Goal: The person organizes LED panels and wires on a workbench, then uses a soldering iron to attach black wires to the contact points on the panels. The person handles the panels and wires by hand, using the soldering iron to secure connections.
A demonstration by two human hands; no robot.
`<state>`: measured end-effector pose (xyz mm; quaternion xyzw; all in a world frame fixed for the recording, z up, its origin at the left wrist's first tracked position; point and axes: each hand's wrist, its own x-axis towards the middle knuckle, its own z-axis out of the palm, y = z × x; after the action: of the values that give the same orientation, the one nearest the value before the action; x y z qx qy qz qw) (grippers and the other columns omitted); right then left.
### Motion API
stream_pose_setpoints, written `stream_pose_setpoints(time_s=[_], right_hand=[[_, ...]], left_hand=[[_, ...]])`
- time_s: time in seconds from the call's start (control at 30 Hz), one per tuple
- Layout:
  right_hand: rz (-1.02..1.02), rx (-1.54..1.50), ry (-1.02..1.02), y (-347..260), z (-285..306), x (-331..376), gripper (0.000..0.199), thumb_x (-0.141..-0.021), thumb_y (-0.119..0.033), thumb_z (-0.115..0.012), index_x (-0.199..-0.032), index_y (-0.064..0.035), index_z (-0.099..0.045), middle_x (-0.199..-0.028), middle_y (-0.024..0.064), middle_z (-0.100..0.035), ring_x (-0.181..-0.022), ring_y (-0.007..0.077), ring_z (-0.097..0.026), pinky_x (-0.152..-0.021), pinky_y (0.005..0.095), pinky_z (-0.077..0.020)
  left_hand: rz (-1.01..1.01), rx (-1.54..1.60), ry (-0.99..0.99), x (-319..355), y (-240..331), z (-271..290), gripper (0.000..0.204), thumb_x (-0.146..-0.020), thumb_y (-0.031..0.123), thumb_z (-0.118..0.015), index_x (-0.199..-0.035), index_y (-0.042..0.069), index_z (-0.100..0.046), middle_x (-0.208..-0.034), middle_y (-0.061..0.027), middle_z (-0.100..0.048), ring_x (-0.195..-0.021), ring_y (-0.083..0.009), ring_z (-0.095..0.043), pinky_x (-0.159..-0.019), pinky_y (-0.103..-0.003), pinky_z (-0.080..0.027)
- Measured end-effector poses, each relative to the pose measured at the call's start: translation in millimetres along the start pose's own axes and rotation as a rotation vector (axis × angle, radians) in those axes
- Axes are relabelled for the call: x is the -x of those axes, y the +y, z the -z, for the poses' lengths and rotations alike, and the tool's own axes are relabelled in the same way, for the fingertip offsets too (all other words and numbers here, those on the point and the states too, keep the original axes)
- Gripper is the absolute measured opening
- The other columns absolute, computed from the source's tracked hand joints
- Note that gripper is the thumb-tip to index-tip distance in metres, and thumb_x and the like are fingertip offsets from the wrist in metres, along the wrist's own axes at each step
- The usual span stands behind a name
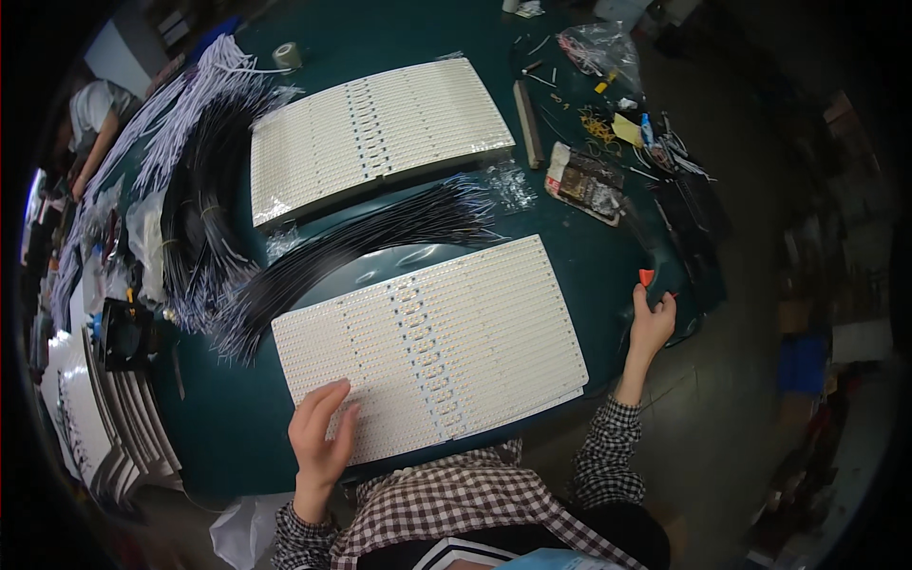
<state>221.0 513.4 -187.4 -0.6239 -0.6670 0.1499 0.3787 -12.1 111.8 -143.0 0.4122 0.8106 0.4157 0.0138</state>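
A white LED strip board panel, with rows of small yellowish chips and a column of blue-marked pads, lies on the green table close to me. My left hand is over its near left corner, fingers apart and holding nothing; whether they touch the panel I cannot tell. Beyond the panel's right edge, my right hand is closed on a small orange-red object. Most of that object is hidden by the fingers, and its kind is unclear. A bundle of black wires lies just beyond the near panel.
A second stack of white LED panels stands farther back. More black wires and white wires lie at left. A dirty flat box, a bar and a plastic bag are at right. Someone's arm shows far left.
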Motion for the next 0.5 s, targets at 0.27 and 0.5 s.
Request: stream_pose_setpoints(time_s=[0.27,0.5], right_hand=[[-0.161,-1.063,-0.534,-13.3,48.6,-38.0,0.032,-0.091,-0.018,-0.060,-0.116,0.0015,-0.057,-0.097,0.0142,-0.066,-0.065,0.0145,-0.063,-0.053,0.0251,-0.0511],[-0.542,-1.076,-0.623,-20.5,34.8,-54.7,0.034,-0.092,-0.030,-0.059,-0.110,-0.0004,-0.060,-0.093,0.0119,-0.067,-0.066,0.0147,-0.065,-0.051,0.0235,-0.0517]], left_hand=[[-0.008,0.006,-0.078,-10.6,6.3,-22.5,0.028,-0.075,-0.003,-0.070,-0.102,0.001,-0.065,-0.098,-0.0148,-0.066,-0.088,-0.0286,-0.065,-0.076,-0.033,-0.052],[0.000,-0.003,-0.098,-22.0,3.5,-31.4,0.025,-0.076,-0.004,-0.067,-0.100,0.000,-0.065,-0.098,-0.0146,-0.066,-0.086,-0.0282,-0.065,-0.075,-0.033,-0.052]])
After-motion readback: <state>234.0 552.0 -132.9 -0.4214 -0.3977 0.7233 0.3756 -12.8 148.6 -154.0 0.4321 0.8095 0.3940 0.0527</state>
